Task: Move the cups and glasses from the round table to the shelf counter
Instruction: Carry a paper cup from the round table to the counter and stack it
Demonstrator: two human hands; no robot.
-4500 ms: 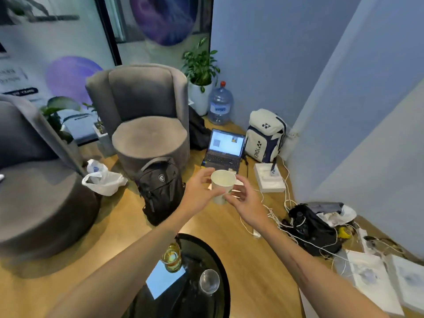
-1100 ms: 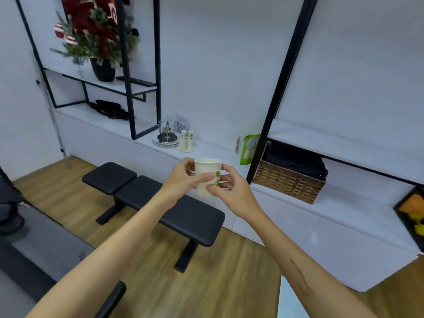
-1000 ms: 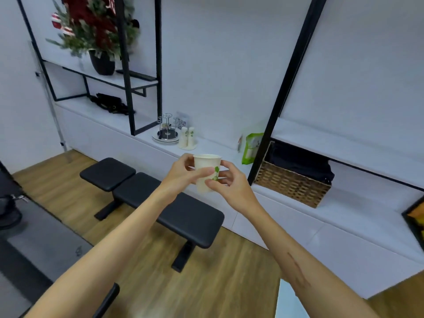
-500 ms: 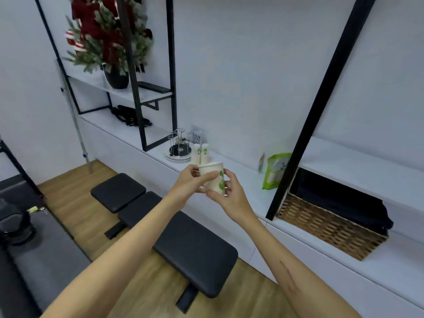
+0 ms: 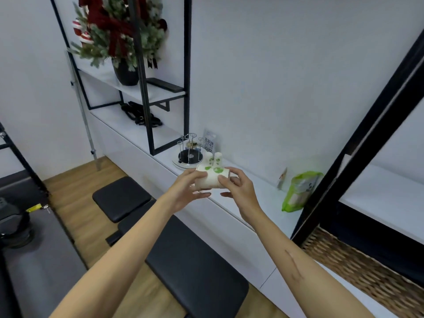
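Observation:
A white paper cup (image 5: 212,179) with green leaf prints lies tipped on its side between both hands, above the front edge of the white shelf counter (image 5: 257,198). My left hand (image 5: 187,191) grips its left end. My right hand (image 5: 236,188) grips its right end with fingers curled over it. Two similar paper cups (image 5: 213,159) stand upside down on the counter just behind.
A wire cup rack on a round tray (image 5: 190,154) stands left of the two cups. A green pouch (image 5: 298,191) leans by a black shelf post (image 5: 358,143). A wicker basket (image 5: 358,267) sits lower right. A black padded bench (image 5: 174,244) runs along the counter below my arms.
I have come closer to the counter. The cup, upright half a second ago, now lies tipped sideways between my hands, nearer the two cups on the counter.

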